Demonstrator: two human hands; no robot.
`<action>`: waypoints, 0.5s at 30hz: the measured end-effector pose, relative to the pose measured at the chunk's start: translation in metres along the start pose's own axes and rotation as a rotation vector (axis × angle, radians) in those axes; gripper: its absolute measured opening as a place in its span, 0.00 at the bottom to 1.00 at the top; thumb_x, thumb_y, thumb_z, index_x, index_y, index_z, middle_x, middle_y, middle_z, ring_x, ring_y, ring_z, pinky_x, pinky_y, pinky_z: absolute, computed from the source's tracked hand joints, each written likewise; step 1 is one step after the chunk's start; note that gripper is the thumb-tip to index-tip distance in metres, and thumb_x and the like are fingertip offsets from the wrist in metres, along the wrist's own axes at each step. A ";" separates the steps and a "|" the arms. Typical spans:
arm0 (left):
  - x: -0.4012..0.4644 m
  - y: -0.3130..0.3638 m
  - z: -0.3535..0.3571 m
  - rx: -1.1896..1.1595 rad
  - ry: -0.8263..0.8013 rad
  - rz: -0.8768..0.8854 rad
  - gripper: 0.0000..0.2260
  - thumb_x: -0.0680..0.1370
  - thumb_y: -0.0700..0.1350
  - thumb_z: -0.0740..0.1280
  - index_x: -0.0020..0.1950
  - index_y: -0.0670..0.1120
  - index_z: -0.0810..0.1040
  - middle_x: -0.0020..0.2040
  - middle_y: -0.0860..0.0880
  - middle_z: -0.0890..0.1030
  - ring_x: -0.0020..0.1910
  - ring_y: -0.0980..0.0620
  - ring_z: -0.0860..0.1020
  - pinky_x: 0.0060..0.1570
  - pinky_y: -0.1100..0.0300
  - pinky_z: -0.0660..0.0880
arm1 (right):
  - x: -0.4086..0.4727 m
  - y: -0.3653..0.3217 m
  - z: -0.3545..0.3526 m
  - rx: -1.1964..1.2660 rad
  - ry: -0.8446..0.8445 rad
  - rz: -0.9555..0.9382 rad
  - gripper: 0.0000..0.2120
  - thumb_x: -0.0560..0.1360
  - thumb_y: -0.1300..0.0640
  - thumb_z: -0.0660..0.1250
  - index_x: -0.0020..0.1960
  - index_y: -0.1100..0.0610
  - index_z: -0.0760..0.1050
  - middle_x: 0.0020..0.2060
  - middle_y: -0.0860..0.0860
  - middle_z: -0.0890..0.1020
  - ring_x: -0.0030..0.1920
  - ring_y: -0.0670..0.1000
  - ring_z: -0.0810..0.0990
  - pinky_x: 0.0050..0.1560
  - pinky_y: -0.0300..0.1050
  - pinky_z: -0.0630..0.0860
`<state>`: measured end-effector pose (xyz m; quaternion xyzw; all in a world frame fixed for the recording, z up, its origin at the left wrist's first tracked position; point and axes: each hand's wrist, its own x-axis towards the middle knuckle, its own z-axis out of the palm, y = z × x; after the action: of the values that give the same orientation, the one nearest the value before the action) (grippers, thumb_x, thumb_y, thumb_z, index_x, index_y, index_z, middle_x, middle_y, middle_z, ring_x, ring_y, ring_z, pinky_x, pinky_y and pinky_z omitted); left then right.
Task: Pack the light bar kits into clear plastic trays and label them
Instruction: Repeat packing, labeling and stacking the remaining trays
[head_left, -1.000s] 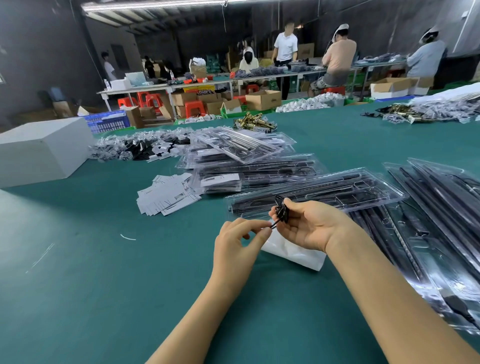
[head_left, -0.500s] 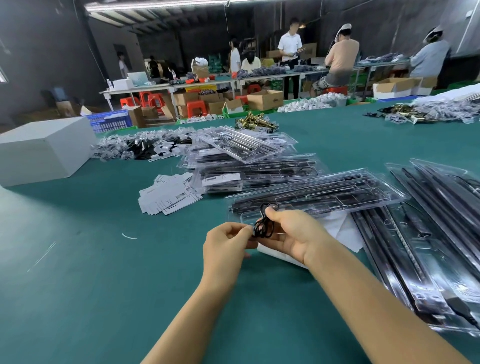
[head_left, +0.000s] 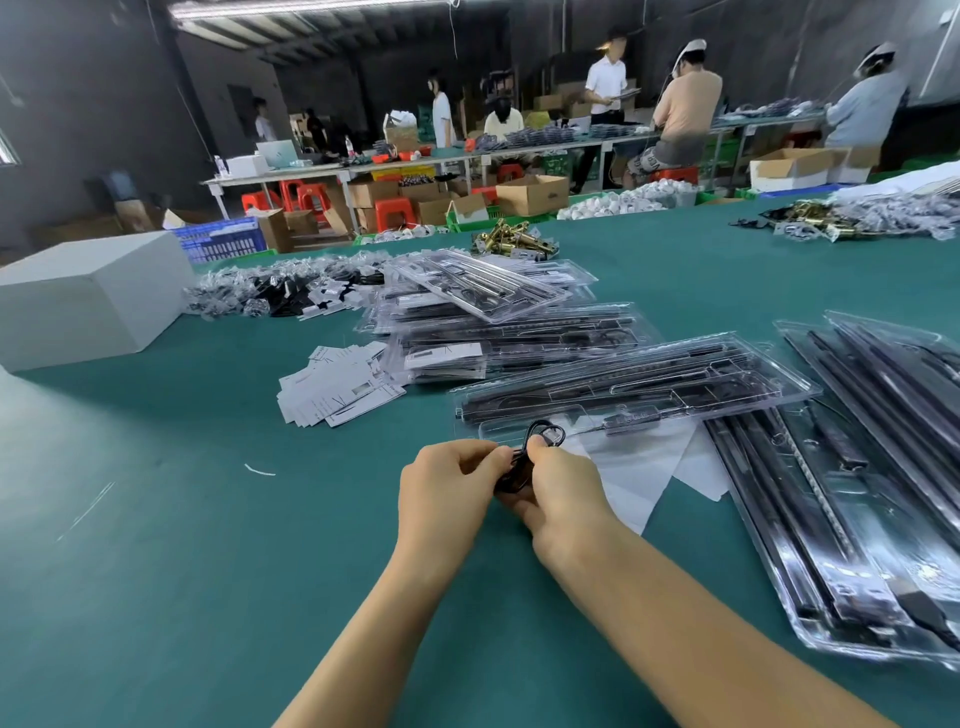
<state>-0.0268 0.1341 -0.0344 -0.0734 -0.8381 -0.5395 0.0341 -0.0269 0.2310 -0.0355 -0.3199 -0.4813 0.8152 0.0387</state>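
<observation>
Both hands meet at near centre over the green table (head_left: 156, 597). Left hand (head_left: 447, 488) and right hand (head_left: 563, 491) are closed, fingers curled, around a small black coiled cable (head_left: 540, 441); one loop sticks up above the thumbs, the rest is hidden in the grip. Judgement: cable is being bundled or straightened before going into a tray.

Just beyond the hands: one open clear tray (head_left: 634, 384) lying crosswise, long dark bars already seated, a small dark part in its near compartment. White sheets (head_left: 639, 467) lie under its near edge. Cannot tell whether a slot for the cable is free. No label seen on this tray, so it reads as partly packed, unlabelled.

Far of that, centre: stack of filled trays (head_left: 498, 322); one near the front carries a white label (head_left: 441, 356). Judged as finished or near-finished output.

Left of the stack: loose pile of white label cards (head_left: 332, 387), plenty left.

Right side: more trays with bars (head_left: 857, 493), overlapping, no labels visible. Whether these are complete I cannot tell.

Far left: heap of bagged small parts (head_left: 280, 291), and a white box (head_left: 88, 301) beside it.

Status: a batch is done, current tray in progress, stock of parts and labels suggests much still to pack.
</observation>
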 end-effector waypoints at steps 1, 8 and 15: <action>0.000 0.000 0.000 0.057 0.011 0.041 0.07 0.76 0.46 0.68 0.40 0.51 0.84 0.34 0.55 0.83 0.39 0.54 0.80 0.44 0.54 0.77 | -0.002 0.000 0.000 0.055 -0.012 0.029 0.09 0.81 0.59 0.60 0.44 0.63 0.72 0.43 0.60 0.78 0.37 0.55 0.78 0.47 0.55 0.80; -0.004 0.000 0.013 0.369 -0.013 0.279 0.08 0.79 0.45 0.64 0.48 0.48 0.83 0.42 0.51 0.81 0.45 0.51 0.75 0.45 0.57 0.70 | -0.008 -0.007 -0.002 0.358 -0.064 0.250 0.11 0.81 0.57 0.60 0.44 0.62 0.71 0.35 0.56 0.76 0.34 0.52 0.75 0.31 0.43 0.77; -0.004 -0.006 0.014 0.353 0.030 0.354 0.05 0.76 0.43 0.67 0.45 0.48 0.84 0.42 0.54 0.81 0.40 0.53 0.77 0.42 0.54 0.73 | -0.009 -0.002 -0.002 0.380 -0.084 0.283 0.10 0.81 0.55 0.60 0.45 0.60 0.73 0.34 0.53 0.77 0.33 0.48 0.75 0.33 0.44 0.71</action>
<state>-0.0233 0.1437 -0.0461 -0.2040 -0.8927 -0.3717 0.1528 -0.0197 0.2303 -0.0301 -0.3367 -0.2707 0.9011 -0.0365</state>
